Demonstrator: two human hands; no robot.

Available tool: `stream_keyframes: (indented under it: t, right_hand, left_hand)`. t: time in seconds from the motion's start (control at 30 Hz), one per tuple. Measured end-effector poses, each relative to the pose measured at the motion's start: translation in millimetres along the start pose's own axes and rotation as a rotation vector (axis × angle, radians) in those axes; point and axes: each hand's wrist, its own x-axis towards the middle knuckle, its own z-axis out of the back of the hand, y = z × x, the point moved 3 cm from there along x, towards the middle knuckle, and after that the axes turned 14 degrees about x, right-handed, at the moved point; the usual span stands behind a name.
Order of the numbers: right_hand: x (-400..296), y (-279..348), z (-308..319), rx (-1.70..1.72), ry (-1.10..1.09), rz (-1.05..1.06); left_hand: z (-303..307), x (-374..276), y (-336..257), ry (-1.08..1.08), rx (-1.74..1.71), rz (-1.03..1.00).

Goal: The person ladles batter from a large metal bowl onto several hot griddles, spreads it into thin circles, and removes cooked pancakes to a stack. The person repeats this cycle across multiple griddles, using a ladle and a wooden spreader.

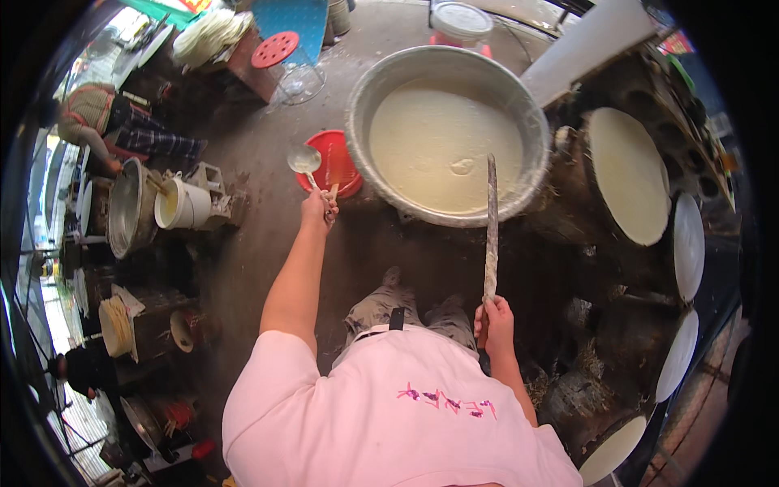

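My left hand (319, 210) is closed around the handle of a metal ladle (303, 159), whose bowl hangs over the rim of a red plastic bucket (309, 181). A wooden-handled tool with an orange blade (336, 163) rests in that bucket, its handle end close to my fingers. In my right hand (496, 319) is a long, narrow batter-crusted blade or stick (492, 234). It points away from me, its far end overlapping a large metal basin (359, 122) in view. Pale, creamy batter (438, 140) fills much of the basin, with a small lump on its surface.
To the right, a round griddle (630, 176) is covered by a pale sheet, with more round pale discs (688, 246) beyond. A red-topped stool (275, 50) stands at the far left. Another person (106, 119) bends over a metal pot (129, 207) beside a white bucket (190, 204).
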Motion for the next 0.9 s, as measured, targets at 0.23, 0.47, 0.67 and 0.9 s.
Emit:
stream_keyframes:
  t: [0.23, 0.47, 0.67, 0.9]
  right_hand:
    - [7.0, -49.7, -67.5, -0.059, -0.047, -0.067]
    - [14.8, -67.5, -91.6, -0.088, -0.129, -0.055]
    - [16.4, -72.0, -100.9, -0.039, -0.119, -0.038]
    - [9.0, -73.6, -91.5, -0.009, -0.078, -0.033]
  left_hand:
    - [61.1, 126.6, 47.5, -0.158, 0.183, 0.249]
    - [69.4, 167.9, 68.9, -0.097, 0.105, 0.284]
    - [98.1, 148.5, 60.8, 0.199, -0.434, 0.335]
    - [108.1, 48.6, -2.4, 0.331, -0.325, 0.35]
